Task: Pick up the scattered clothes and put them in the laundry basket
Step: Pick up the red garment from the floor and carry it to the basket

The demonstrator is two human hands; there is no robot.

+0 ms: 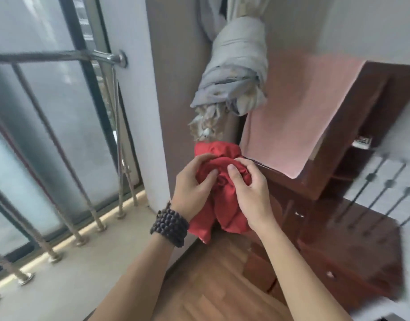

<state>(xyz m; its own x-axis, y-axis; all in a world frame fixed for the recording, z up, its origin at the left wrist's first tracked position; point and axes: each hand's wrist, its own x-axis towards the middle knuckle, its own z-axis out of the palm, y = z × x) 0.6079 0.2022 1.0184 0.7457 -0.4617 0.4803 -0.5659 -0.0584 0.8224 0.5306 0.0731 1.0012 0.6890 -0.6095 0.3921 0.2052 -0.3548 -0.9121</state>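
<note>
Red garment (222, 179), frame centre: gripped bunched in both hands, left hand (192, 184) and right hand (248, 186); trailing lower folds best gathered in before the basket, unseen here, is sought.

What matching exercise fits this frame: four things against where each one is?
Things:
1. red garment
2. bead bracelet
3. pink towel
4. knotted grey curtain

Places:
A. draped over the dark wooden cabinet
B. on the left wrist
C. hanging above the hands
D. bunched between the left hand and the right hand

Pairs: 1-D, 2-B, 3-A, 4-C
</note>
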